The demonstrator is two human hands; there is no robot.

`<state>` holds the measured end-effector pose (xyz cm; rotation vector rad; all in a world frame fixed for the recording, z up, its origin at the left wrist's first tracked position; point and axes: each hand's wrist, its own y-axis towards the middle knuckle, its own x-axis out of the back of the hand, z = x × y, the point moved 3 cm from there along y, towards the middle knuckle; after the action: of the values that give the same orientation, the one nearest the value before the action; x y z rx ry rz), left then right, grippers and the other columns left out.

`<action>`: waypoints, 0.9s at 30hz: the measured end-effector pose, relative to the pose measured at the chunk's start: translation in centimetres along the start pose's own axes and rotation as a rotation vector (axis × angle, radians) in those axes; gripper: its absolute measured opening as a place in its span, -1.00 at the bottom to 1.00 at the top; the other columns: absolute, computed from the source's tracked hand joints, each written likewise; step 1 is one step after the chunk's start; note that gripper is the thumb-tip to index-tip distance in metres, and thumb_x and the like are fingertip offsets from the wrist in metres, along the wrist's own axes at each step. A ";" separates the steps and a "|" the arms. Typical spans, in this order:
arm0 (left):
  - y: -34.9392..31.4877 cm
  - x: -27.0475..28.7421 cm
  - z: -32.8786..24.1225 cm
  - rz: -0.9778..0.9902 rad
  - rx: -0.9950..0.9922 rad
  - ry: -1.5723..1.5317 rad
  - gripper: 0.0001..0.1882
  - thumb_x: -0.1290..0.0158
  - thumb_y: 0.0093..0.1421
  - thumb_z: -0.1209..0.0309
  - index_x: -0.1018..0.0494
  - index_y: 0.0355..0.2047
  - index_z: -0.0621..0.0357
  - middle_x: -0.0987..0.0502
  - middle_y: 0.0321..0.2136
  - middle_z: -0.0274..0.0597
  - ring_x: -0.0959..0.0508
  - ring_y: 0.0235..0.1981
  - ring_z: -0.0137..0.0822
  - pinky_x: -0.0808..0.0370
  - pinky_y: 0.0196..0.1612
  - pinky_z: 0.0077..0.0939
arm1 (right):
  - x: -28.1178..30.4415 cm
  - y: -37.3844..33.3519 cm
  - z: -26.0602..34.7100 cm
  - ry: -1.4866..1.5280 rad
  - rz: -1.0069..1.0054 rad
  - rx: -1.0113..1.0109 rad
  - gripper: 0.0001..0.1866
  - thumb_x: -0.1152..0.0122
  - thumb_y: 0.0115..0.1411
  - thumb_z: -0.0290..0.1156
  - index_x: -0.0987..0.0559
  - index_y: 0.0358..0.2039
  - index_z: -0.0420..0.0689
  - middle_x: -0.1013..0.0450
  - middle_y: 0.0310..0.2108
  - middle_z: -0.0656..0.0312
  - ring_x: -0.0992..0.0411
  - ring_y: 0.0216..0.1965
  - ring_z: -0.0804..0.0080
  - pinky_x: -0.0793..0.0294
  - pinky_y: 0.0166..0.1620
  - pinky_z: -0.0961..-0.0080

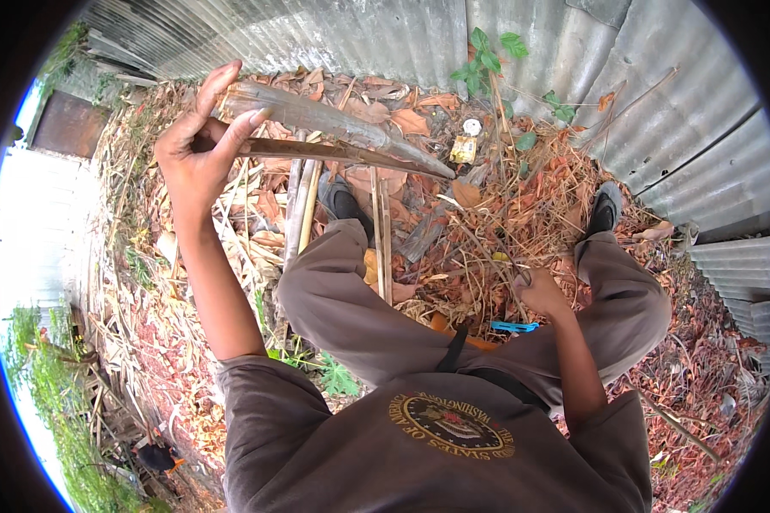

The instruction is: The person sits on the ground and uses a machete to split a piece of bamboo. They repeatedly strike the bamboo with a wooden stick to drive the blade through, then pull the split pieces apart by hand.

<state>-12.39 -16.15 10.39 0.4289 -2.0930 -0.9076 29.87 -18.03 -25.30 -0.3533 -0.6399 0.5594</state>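
Corrugated metal fence (385, 38) backs ground littered with dry leaves (488, 222) and sticks. Left hand (198, 141), raised at upper left, fingers pinched on a long dry brown stalk (342, 137): curved, grey-brown, tapering to a point. Long axis runs left to right, tip pointing right and slightly down. Right hand (541, 292), low by the right knee, closed among thin twigs (496, 239); hands well apart.

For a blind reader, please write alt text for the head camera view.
A person's raised left hand holds a long, dry, grey-brown pointed palm sheath and a thin brown stick, while the right hand closes on thin dry twigs. Below lie brown dead leaves, beside a grey corrugated metal wall.
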 end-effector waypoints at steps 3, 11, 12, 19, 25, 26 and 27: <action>-5.2 2.2 -2.1 -0.006 0.017 -0.040 -0.42 -0.30 -0.11 0.70 -0.51 0.01 0.24 -0.52 0.01 0.09 -0.59 -0.16 -0.38 -0.55 -0.32 -0.58 | 0.0 -7.4 1.5 0.366 0.020 -0.023 -0.90 -0.14 0.10 -0.52 -0.52 -0.35 -0.23 -0.34 -0.69 0.33 -0.22 -0.73 0.62 -0.20 -0.66 0.51; -9.7 0.3 -8.9 0.112 -0.238 -0.035 -0.40 -0.43 -0.26 0.51 -0.57 -0.10 0.18 -0.58 -0.15 0.19 -0.61 -0.09 -0.03 -0.61 -0.14 -0.27 | -0.3 -7.4 17.6 0.595 -0.220 0.202 -0.41 -0.46 -0.02 -0.33 -0.49 0.03 -0.23 -0.43 -0.60 0.39 -0.36 -0.60 0.68 -0.34 -0.52 0.65; -9.2 -0.5 -10.0 0.123 -0.286 -0.043 -0.42 -0.43 -0.26 0.48 -0.59 -0.11 0.14 -0.58 -0.12 0.13 -0.62 -0.11 -0.03 -0.62 -0.16 -0.28 | -0.4 -6.2 19.5 0.538 -0.309 0.344 -0.36 -0.48 -0.06 -0.31 -0.48 0.04 -0.23 -0.50 -0.51 0.29 -0.45 -0.48 0.57 -0.42 -0.38 0.59; -7.7 -3.0 -13.6 0.219 -0.334 0.006 -0.44 -0.41 -0.25 0.39 -0.59 -0.13 0.11 -0.59 -0.10 -0.04 -0.67 -0.30 -0.16 -0.63 -0.28 -0.45 | -1.3 -3.9 25.6 0.573 -0.392 0.764 -0.43 -0.44 -0.13 -0.34 -0.54 -0.04 -0.21 -0.59 -0.26 0.06 -0.57 -0.18 0.29 -0.49 -0.07 0.45; -8.0 -2.3 -11.6 -0.076 -0.127 -0.065 -0.14 -0.32 -0.05 0.54 -0.18 0.27 0.25 -0.30 0.22 0.11 -0.64 -0.20 -0.20 -0.60 -0.19 -0.41 | 5.0 -3.5 24.0 0.673 -0.456 0.645 -0.59 -0.35 0.01 -0.41 -0.54 -0.12 -0.26 -0.59 -0.40 0.24 -0.50 -0.41 0.66 -0.50 -0.30 0.61; -7.9 -2.1 -10.9 -0.189 -0.078 -0.038 -0.21 -0.23 0.06 0.60 -0.13 0.28 0.27 -0.33 0.18 0.14 -0.62 -0.14 -0.14 -0.59 -0.13 -0.40 | 6.8 -3.5 23.1 0.720 -0.484 0.634 -0.62 -0.35 0.02 -0.41 -0.54 -0.14 -0.26 -0.59 -0.41 0.25 -0.49 -0.44 0.64 -0.50 -0.29 0.60; -8.2 -1.6 -10.0 -0.306 0.024 -0.163 -0.28 -0.18 0.14 0.56 -0.11 0.27 0.28 -0.37 0.13 0.17 -0.62 -0.16 -0.13 -0.59 -0.12 -0.39 | 8.4 -3.5 22.4 0.723 -0.541 0.639 -0.66 -0.34 0.03 -0.44 -0.55 -0.17 -0.25 -0.56 -0.46 0.29 -0.45 -0.52 0.66 -0.45 -0.40 0.64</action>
<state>-3.63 -25.43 7.82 0.7240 -2.2247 -1.1258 22.35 -12.78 -2.98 0.2276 0.1666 0.0691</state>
